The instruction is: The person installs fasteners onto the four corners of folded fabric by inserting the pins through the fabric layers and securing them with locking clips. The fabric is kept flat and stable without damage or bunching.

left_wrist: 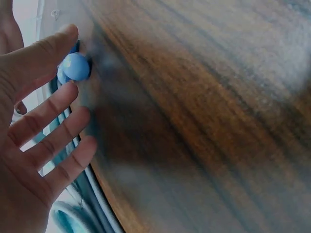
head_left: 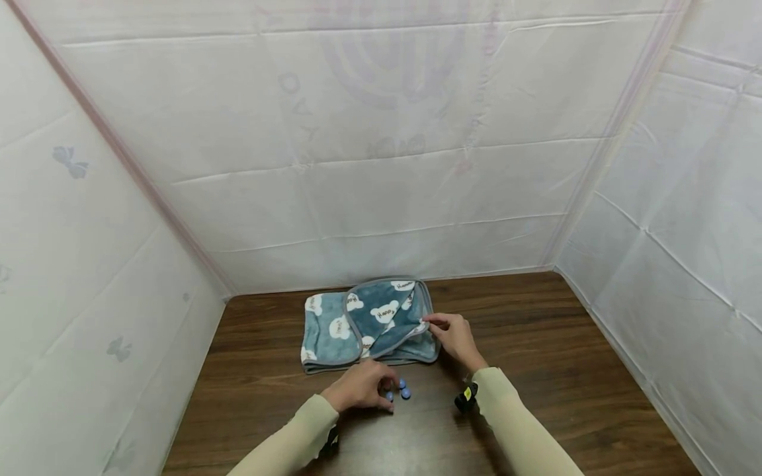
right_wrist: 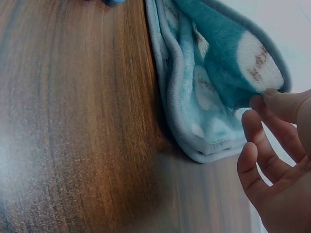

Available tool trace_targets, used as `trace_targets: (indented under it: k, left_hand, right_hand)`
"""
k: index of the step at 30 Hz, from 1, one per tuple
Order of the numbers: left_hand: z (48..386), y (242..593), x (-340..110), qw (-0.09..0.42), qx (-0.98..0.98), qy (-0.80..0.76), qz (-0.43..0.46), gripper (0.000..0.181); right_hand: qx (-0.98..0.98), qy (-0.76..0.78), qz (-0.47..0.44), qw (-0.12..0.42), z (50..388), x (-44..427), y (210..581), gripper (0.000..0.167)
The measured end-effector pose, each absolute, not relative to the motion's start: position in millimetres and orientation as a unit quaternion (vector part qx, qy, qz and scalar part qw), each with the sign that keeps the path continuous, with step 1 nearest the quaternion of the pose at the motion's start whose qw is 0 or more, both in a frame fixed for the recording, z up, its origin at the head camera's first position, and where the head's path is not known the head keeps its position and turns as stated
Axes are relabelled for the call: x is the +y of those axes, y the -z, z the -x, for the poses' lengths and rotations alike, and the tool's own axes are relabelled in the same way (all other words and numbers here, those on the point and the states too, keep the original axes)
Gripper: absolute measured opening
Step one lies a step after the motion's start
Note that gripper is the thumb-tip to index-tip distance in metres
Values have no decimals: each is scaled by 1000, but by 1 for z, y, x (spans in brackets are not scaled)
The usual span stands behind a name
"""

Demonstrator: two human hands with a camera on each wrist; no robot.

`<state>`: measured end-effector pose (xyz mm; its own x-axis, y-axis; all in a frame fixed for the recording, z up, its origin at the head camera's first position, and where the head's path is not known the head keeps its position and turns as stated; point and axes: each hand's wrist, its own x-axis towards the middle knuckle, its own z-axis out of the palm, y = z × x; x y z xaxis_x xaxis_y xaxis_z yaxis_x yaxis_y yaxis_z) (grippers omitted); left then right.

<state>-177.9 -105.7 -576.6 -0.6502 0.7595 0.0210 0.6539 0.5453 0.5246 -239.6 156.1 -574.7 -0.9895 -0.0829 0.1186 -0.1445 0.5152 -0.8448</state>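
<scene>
A teal blanket (head_left: 387, 314) with grey edging and white bear shapes lies folded, its upper layer partly lifted. My right hand (head_left: 455, 337) pinches the corner of that layer between thumb and forefinger; the right wrist view shows the raised blanket corner (right_wrist: 260, 68) at the fingertips. Just in front of the blanket are three small blue balls (head_left: 405, 393) on the table. Around the nearest blue ball (left_wrist: 77, 66), my left hand (left_wrist: 46, 126) has its thumb and forefinger spread, with a gap to the ball visible in the left wrist view. Its other fingers extend loosely.
The dark wooden table (head_left: 262, 396) meets a white fabric wall (head_left: 381, 198) behind the blanket. More white sheeting stands at the left and right sides. A black band with a yellow mark (head_left: 467, 395) is on the right wrist.
</scene>
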Motion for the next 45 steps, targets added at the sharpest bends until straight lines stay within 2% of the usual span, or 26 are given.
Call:
trace_targets:
  k: [7, 20, 25, 29, 38, 42, 45]
  left_hand:
    - [176, 579, -106, 95, 874, -238, -413, 14]
    - [177, 581, -104, 85, 879, -224, -412, 11]
    - [180, 575, -101, 88, 872, -270, -399, 10]
    - [187, 567, -98, 58, 867, -323, -376, 12]
    - [205, 554, -90, -63, 863, -391, -313, 15]
    - [214, 551, -85, -95, 854, -430, -276, 17]
    - [220, 551, -81, -99, 851, -451, -250, 17]
  right_hand:
    - [-876, -476, -68, 35, 238, 158, 576, 18]
    - [-873, -481, -70, 36, 237, 161, 576, 18]
    - [-877, -472, -78, 34, 237, 161, 579, 21]
    - [-876, -475, -77, 33, 238, 160, 579, 23]
    - [-874, -479, -75, 27, 236, 157, 578, 21]
    - [-872, -483, -76, 31, 235, 157, 576, 21]
    - [-870, -486, -77, 33, 235, 156, 576, 20]
